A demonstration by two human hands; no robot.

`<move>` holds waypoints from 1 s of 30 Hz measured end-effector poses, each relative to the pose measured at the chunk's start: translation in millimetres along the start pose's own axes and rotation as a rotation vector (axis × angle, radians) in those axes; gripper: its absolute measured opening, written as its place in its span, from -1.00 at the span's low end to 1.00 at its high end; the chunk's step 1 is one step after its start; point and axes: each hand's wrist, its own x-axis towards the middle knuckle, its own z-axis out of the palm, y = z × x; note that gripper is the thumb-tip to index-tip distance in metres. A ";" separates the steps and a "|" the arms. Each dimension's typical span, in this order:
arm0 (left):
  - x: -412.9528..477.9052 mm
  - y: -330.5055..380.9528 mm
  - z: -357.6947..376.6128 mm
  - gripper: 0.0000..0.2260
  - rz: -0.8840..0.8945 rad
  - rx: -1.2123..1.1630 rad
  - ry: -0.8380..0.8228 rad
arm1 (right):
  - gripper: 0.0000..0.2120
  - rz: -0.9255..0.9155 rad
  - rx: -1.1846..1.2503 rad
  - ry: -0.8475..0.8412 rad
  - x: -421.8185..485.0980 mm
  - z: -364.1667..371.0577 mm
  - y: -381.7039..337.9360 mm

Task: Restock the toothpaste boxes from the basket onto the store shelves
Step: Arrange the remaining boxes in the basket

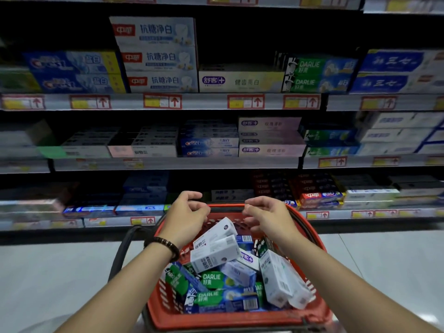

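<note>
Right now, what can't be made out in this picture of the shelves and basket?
All in the head view:
Blurred: the price labels, figures unreadable.
Dark and blurred: the bottom shelf boxes, brands unclear.
Hidden: the floor of the basket, under the piled toothpaste boxes.
Partly hidden: its far wall, behind the left hand and right hand.

A dark shelving unit [216,164] fills the view, its pale grey rails [204,102] running across in tiers, with black uprights [323,102] splitting it into bays. Red-framed yellow price labels [162,101] with up arrows sit along the rails. Below the unit's black base [48,237] stretches a glossy pale grey floor [60,272], with a faint joint line [348,257] and a soft glare [430,318] below the unit's right bay.
</note>
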 end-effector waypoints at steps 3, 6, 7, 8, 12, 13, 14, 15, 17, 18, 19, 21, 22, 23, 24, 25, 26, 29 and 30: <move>-3.6 -11.8 0.4 -0.76 -0.041 0.034 -0.026 | -0.92 0.025 -0.024 -0.029 -2.6 -4.2 11.8; -6.6 -22.8 1.7 -0.76 -0.086 0.046 -0.066 | -0.93 0.069 -0.043 -0.048 -5.2 -6.6 22.1; -7.1 -25.3 2.2 -0.77 -0.097 0.047 -0.077 | -0.92 0.085 -0.052 -0.058 -6.0 -7.1 25.1; -8.2 -27.9 3.1 -0.77 -0.109 0.046 -0.087 | -0.92 0.101 -0.061 -0.069 -7.9 -7.2 28.4; -13.4 -41.1 8.3 -0.78 -0.147 0.055 -0.134 | -0.90 0.177 -0.061 -0.101 -15.5 -7.6 45.0; -15.9 -45.2 9.8 -0.78 -0.162 0.060 -0.152 | -0.90 0.195 -0.079 -0.107 -16.7 -8.2 50.3; -17.8 -49.8 11.6 -0.78 -0.179 0.066 -0.170 | -0.89 0.207 -0.100 -0.112 -17.5 -8.8 55.5; -19.1 -54.1 12.9 -0.78 -0.191 0.079 -0.187 | -0.89 0.219 -0.123 -0.115 -18.4 -9.5 59.9; -19.8 -60.8 14.4 -0.78 -0.197 0.110 -0.206 | -0.87 0.248 -0.167 -0.111 -18.1 -10.8 69.4; -19.6 -63.6 14.7 -0.79 -0.197 0.122 -0.211 | -0.87 0.262 -0.195 -0.112 -18.1 -11.0 74.2; -19.1 -65.8 15.2 -0.80 -0.198 0.134 -0.213 | -0.87 0.275 -0.234 -0.112 -17.0 -11.2 80.0; -18.2 -71.8 16.5 -0.83 -0.205 0.158 -0.209 | -0.87 0.294 -0.330 -0.098 -15.4 -9.0 91.5; -18.4 -74.8 18.1 -0.83 -0.213 0.172 -0.206 | -0.85 0.302 -0.394 -0.084 -14.8 -7.4 96.7; -19.9 -77.0 19.8 -0.82 -0.224 0.185 -0.210 | -0.83 0.304 -0.469 -0.077 -14.9 -6.0 100.9; -21.3 -79.7 22.2 -0.79 -0.234 0.197 -0.221 | -0.80 0.305 -0.539 -0.085 -15.9 -4.1 103.4; -22.9 -81.9 24.3 -0.76 -0.242 0.209 -0.237 | -0.76 0.308 -0.597 -0.098 -16.8 -2.3 105.3; -24.3 -83.7 26.5 -0.74 -0.245 0.219 -0.256 | -0.73 0.310 -0.638 -0.110 -17.6 -0.5 107.2; -27.3 -85.7 28.5 -0.80 -0.244 0.224 -0.289 | -0.67 0.313 -0.769 -0.149 -17.8 5.3 114.2; -27.0 -86.5 27.8 -0.83 -0.238 0.218 -0.288 | -0.64 0.312 -0.817 -0.164 -17.9 7.3 116.2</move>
